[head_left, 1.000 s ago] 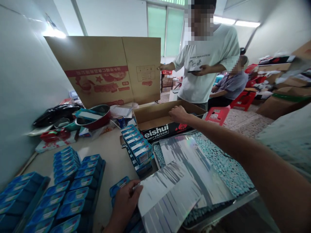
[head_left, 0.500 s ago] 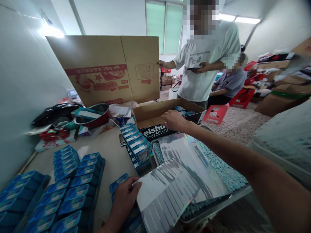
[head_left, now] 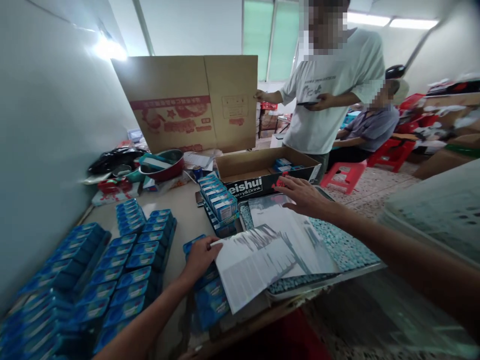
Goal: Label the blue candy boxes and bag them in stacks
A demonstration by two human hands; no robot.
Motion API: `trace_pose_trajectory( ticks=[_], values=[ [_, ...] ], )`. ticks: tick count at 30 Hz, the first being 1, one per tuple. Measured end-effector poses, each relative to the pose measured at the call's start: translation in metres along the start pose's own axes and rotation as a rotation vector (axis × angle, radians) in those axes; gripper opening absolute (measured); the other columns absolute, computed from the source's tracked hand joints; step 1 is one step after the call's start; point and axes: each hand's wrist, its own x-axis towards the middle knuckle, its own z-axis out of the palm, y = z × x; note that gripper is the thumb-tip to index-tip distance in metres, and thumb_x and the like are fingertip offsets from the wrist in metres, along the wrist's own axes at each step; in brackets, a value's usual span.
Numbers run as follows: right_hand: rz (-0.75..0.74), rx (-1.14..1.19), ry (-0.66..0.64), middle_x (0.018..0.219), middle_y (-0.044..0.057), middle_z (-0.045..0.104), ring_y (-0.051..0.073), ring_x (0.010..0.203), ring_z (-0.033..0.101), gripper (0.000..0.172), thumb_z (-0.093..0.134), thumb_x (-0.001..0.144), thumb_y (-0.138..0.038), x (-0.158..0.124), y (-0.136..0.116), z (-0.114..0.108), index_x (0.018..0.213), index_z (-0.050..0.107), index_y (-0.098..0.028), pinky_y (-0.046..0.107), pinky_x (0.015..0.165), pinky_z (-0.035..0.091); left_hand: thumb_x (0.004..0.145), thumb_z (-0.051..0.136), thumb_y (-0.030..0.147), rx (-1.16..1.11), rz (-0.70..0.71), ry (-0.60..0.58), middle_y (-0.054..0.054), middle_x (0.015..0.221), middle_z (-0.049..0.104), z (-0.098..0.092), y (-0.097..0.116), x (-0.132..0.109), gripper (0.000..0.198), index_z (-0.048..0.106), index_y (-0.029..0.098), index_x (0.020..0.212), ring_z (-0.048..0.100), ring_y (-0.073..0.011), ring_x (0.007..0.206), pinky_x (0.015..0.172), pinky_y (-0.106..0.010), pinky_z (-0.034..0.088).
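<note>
Step in hand, judged: laying reflective sheet [head_left: 255, 265] on pill tray [head_left: 352, 272], counter [head_left: 183, 215] 6 o'clock.
Left hand [head_left: 200, 255]: fingers curled, gripping sheet's 9 o'clock edge.
Right hand [head_left: 302, 195]: fingers spread, empty, hovering at sheet's 12 o'clock, near cardboard box [head_left: 262, 167].
Next move calls for flat, even press.

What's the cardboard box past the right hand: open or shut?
Open. The box shows its bare brown inside from above, with a few blue packs lying in the far corner.

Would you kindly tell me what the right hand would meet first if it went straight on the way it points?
Most likely the black printed front of the open cardboard box, just beyond the right hand; depth is uncertain.
</note>
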Motion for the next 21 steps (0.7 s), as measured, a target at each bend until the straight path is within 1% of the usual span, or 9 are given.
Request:
trace_pose_trajectory(
  ticks=[4,6,8,11,13,15,17,19,21],
  values=[
    [-0.057,0.001,0.127,0.166,0.010,0.051,0.035,0.157,0.041,0.041,0.055,0.103,-0.028,-0.018,-0.010,-0.009,0.142,0.069,-0.028,0.059,0.125,0.040,0.081,0.061,0.047,-0.043,0.008,0.002,-0.011,0.094,0.081,0.002,0.000,-0.001,0.040,0.080,0.014,0.093,0.074,-0.0270,0.085,0.076,-0.033,0.054],
    [-0.118,0.005,0.158,0.161,0.007,0.057,0.032,0.155,0.045,0.039,0.048,0.106,-0.027,-0.024,-0.017,-0.009,0.136,0.072,-0.029,0.059,0.127,0.037,0.082,0.061,0.046,-0.047,0.011,0.005,-0.011,0.096,0.081,0.003,-0.001,-0.001,0.040,0.080,0.013,0.095,0.074,-0.0272,0.087,0.077,-0.033,0.054],
    [-0.192,0.011,0.169,0.156,0.007,0.062,0.030,0.152,0.049,0.038,0.045,0.107,-0.026,-0.027,-0.024,-0.007,0.132,0.074,-0.028,0.057,0.126,0.038,0.082,0.061,0.045,-0.054,0.012,0.004,-0.012,0.096,0.081,0.003,-0.002,-0.001,0.040,0.080,0.013,0.095,0.074,-0.0269,0.087,0.077,-0.033,0.053],
    [-0.231,0.024,0.157,0.143,0.010,0.071,0.030,0.141,0.058,0.039,0.043,0.109,-0.029,-0.022,-0.034,-0.006,0.129,0.076,-0.024,0.052,0.119,0.045,0.081,0.061,0.043,-0.059,0.007,0.010,-0.010,0.095,0.082,0.003,-0.002,0.000,0.038,0.080,0.013,0.094,0.074,-0.0260,0.086,0.077,-0.032,0.053],
    [-0.163,0.057,0.146,0.132,0.011,0.077,0.030,0.128,0.066,0.042,0.041,0.110,-0.032,-0.006,-0.038,-0.011,0.128,0.077,-0.022,0.047,0.109,0.051,0.080,0.062,0.042,-0.060,-0.009,0.010,-0.010,0.094,0.081,0.004,-0.002,0.001,0.037,0.080,0.013,0.094,0.073,-0.0257,0.086,0.076,-0.032,0.053],
    [-0.035,0.112,0.143,0.124,0.013,0.079,0.030,0.115,0.070,0.040,0.044,0.109,-0.035,0.026,-0.038,-0.022,0.129,0.076,-0.021,0.044,0.100,0.053,0.079,0.062,0.040,-0.068,-0.047,0.008,-0.010,0.095,0.081,0.005,-0.003,0.002,0.037,0.079,0.012,0.095,0.073,-0.0252,0.086,0.074,-0.031,0.052],
    [0.108,0.197,0.144,0.120,0.014,0.080,0.031,0.107,0.072,0.037,0.052,0.106,-0.036,0.076,-0.035,-0.032,0.130,0.076,-0.020,0.042,0.093,0.053,0.080,0.061,0.038,-0.060,-0.075,0.009,-0.010,0.095,0.081,0.006,-0.004,0.002,0.035,0.080,0.013,0.096,0.073,-0.0241,0.085,0.072,-0.030,0.051],
    [0.181,0.347,0.150,0.116,0.017,0.080,0.029,0.103,0.071,0.036,0.059,0.104,-0.037,0.140,-0.029,-0.036,0.127,0.076,-0.015,0.040,0.092,0.051,0.082,0.059,0.037,-0.018,-0.069,0.014,-0.008,0.094,0.081,0.007,-0.005,0.000,0.034,0.080,0.014,0.096,0.072,-0.0230,0.084,0.073,-0.029,0.050],
    [0.166,0.470,0.127,0.118,0.017,0.079,0.026,0.101,0.070,0.036,0.059,0.104,-0.033,0.212,-0.022,-0.028,0.127,0.076,-0.011,0.037,0.091,0.049,0.085,0.058,0.037,0.015,-0.064,0.005,-0.007,0.091,0.081,0.007,-0.006,-0.002,0.033,0.081,0.016,0.096,0.072,-0.0224,0.082,0.073,-0.029,0.049]
  ],
)
